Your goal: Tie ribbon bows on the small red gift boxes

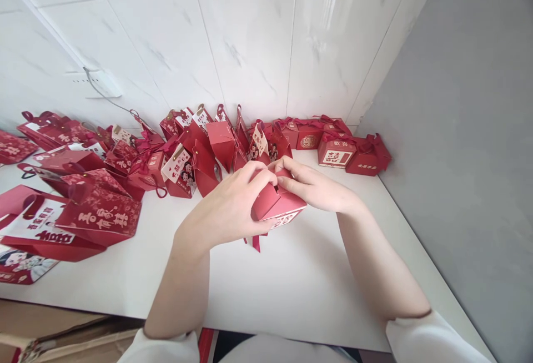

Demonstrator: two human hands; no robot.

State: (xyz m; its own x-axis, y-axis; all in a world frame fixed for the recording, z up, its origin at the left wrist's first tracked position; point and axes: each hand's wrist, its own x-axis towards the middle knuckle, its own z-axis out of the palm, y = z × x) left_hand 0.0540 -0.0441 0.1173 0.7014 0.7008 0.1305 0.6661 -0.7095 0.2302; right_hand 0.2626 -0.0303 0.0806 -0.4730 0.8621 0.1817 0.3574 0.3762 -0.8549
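Note:
A small red gift box (287,203) with a white printed panel is between my hands, raised over the white table. My left hand (227,202) wraps its left side, thumb along the lower front edge and fingers over the top. From the right, my right hand (306,182) closes its fingers on the folded top flaps, close to a dark gap. A dark red ribbon end (255,242) hangs below the box. The far side of the box is hidden by my fingers.
Finished-looking red boxes with ribbon bows (368,155) stand at the back right by the grey panel (458,146). Many red gift bags (100,207) crowd the left. A cable (104,95) runs from a wall socket. Cardboard (75,335) lies below the table's front edge.

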